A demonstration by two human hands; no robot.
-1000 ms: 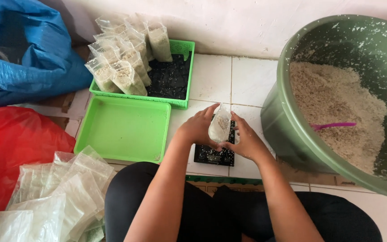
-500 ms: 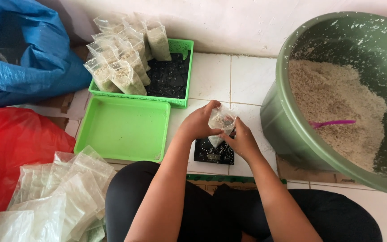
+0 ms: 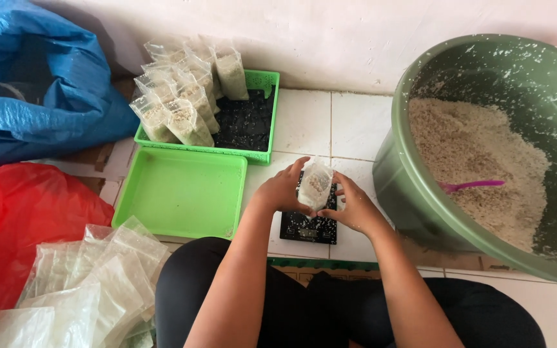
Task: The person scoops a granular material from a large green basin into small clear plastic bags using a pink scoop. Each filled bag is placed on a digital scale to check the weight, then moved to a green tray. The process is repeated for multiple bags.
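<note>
My left hand [image 3: 282, 190] and my right hand [image 3: 354, 207] together hold a small clear plastic bag [image 3: 316, 185] partly filled with pale grain. The bag hangs upright just above a small black digital scale [image 3: 309, 225] on the white tiled floor. My fingers pinch the bag from both sides near its top and middle. My arms reach forward over my lap in black trousers.
A big green basin [image 3: 420, 212] of pale grain with a purple scoop [image 3: 472, 185] stands at the right. An empty green tray lid [image 3: 182, 193] lies left of the scale; behind it a green tray [image 3: 262, 84] holds several filled bags [image 3: 182, 109]. Empty bags [image 3: 78, 290] lie front left, next to red [image 3: 14, 219] and blue [image 3: 40, 96] plastic sacks.
The bag has been lifted a little and turned between my hands above the scale. My right hand has shifted from the bag's side to lower right of it.
</note>
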